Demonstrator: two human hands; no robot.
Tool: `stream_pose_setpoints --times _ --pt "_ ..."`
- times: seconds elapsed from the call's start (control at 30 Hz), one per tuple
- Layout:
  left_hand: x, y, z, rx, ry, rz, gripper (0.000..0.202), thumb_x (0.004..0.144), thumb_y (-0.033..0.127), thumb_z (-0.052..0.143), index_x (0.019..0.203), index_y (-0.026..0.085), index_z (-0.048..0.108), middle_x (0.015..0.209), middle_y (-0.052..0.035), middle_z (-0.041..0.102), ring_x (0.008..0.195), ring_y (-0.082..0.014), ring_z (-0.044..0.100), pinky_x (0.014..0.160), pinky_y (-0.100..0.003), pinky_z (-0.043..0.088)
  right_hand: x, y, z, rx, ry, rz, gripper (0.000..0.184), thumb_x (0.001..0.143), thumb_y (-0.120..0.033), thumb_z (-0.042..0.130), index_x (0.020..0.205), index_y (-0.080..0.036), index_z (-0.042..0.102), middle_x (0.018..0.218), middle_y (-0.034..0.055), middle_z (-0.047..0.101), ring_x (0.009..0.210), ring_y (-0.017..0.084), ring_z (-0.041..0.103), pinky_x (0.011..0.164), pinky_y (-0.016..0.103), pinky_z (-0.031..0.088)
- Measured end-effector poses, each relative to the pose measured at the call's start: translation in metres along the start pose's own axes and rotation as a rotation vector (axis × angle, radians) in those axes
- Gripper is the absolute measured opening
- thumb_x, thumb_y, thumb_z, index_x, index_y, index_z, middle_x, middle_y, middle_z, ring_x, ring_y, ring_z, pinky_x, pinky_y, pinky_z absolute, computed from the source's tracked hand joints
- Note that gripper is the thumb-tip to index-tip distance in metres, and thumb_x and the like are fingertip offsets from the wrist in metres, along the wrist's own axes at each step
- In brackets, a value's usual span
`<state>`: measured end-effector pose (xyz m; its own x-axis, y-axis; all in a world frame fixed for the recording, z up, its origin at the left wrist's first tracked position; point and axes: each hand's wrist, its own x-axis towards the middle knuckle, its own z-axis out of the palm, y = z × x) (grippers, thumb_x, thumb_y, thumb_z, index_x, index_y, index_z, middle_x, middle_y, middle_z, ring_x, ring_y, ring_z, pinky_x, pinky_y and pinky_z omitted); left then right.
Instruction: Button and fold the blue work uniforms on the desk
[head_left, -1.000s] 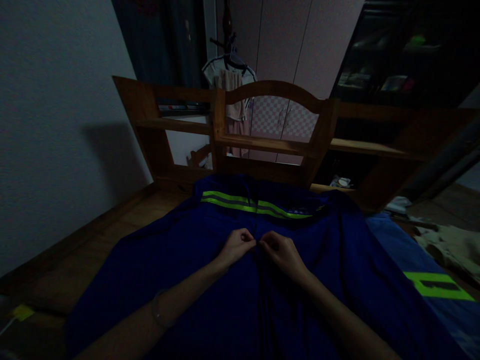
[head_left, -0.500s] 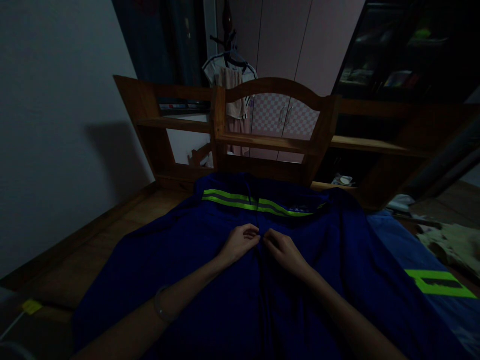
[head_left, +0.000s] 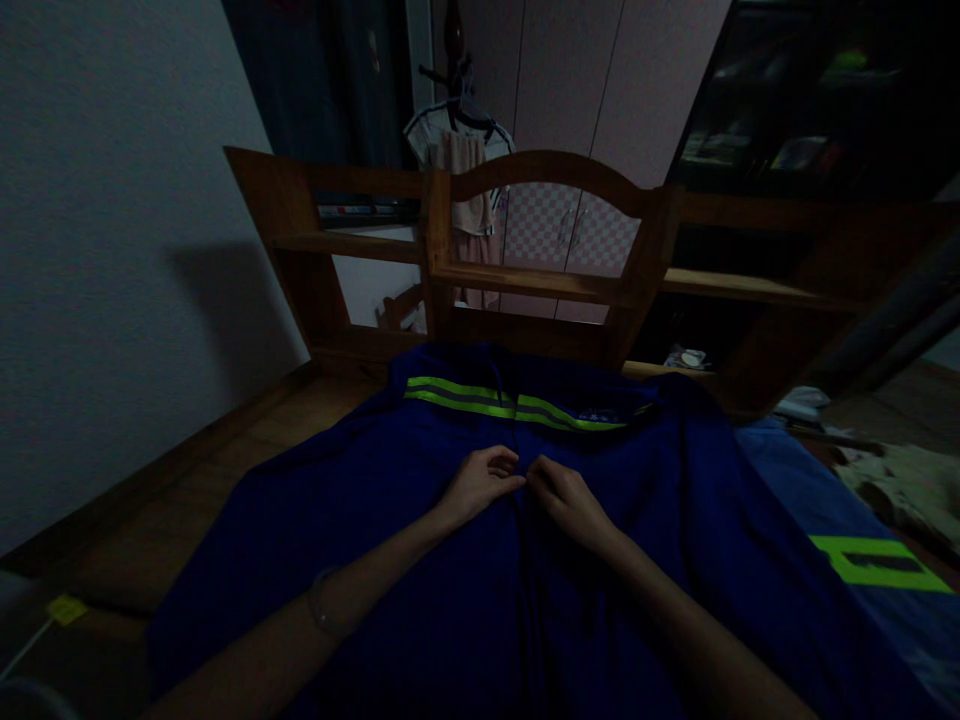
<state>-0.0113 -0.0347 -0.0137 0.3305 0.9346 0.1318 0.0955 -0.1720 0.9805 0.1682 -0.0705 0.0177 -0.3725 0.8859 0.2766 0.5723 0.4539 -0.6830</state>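
The left hand (head_left: pixel 478 487), half curled, and the right hand (head_left: pixel 566 500), fingers bunched, come together over the blue garment (head_left: pixel 360 520) spread out near; I can't tell whether either of the 2 grips cloth. Beyond, the wooden headboard (head_left: pixel 544 168) shows small pale items (head_left: pixel 688 358) in its lower right compartment. Far right, a dark cabinet (head_left: pixel 787 105) holds something green (head_left: pixel 849 62).

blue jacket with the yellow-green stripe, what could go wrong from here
The light is dim and the left hand and right hand nearly meet over the jacket's centre front, so its two sides might end up misaligned.
Folds run down below the hands; loose fabric could get pinched.
A lighter blue cloth lies close on the right, so pulling the jacket might drag it along.
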Motion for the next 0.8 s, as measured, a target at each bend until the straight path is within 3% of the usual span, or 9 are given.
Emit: stream_pose_setpoints --times 0.8 --pt "-0.0004 0.0000 -0.0013 0.018 -0.034 0.009 0.029 0.068 0.026 0.071 0.092 0.013 0.061 0.086 -0.0051 0.065 0.077 -0.0152 0.061 0.072 -0.025 0.047 -0.0003 0.0031 0.0029 -0.038 0.005 -0.018 0.015 0.092 -0.021 0.040 0.082 -0.019 0.051 0.074 0.0001 0.057 0.067 0.013 0.053 0.060 0.022 0.034"
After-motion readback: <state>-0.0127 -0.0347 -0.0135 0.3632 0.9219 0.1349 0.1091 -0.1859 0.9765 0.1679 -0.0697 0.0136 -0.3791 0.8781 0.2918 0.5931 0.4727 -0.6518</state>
